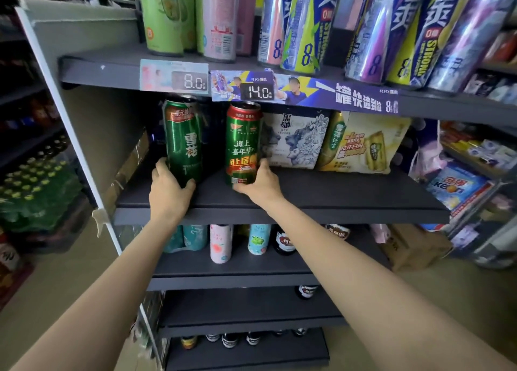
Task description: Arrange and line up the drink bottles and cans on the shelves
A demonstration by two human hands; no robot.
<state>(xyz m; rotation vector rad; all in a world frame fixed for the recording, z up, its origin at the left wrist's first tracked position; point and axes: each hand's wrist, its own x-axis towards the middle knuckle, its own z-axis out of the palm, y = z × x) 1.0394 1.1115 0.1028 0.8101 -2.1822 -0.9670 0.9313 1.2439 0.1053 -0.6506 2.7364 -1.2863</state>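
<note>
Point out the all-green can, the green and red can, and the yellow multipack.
all-green can (184, 144), head view, label middle
green and red can (242, 147), head view, label middle
yellow multipack (363, 144), head view, front face

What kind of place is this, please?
Most likely a small shop: price tags on the shelf edge, tall drink cans in rows, and multipacks of beer for sale.

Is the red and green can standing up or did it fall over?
Standing up. The red and green can sits on its base on the shelf, top rim up, with the right hand gripping its bottom.
</note>
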